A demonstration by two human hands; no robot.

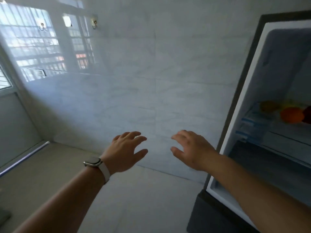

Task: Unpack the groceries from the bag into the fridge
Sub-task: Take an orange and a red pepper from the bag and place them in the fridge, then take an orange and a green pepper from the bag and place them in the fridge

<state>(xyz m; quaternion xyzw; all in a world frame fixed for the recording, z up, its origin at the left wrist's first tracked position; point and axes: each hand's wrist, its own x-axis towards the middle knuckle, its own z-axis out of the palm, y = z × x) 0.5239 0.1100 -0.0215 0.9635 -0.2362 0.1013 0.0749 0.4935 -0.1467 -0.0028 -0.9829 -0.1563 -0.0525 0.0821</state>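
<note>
The fridge [244, 98] stands open at the right edge, its white inner wall showing. On its glass shelf lie an orange fruit [292, 114], a yellowish fruit [269, 106] behind it and a dark red one cut off by the frame edge. My left hand [125, 151], with a watch on the wrist, and my right hand [191, 148] are both stretched out in front of the tiled wall, fingers spread, holding nothing. They hover left of the fridge. No grocery bag is in view.
A glossy grey tiled wall [151, 81] fills the middle, reflecting a barred window. Two metal hooks [94, 22] hang high on it. A window frame [10, 91] and a sill strip run along the left. Pale floor tiles [143, 199] lie below.
</note>
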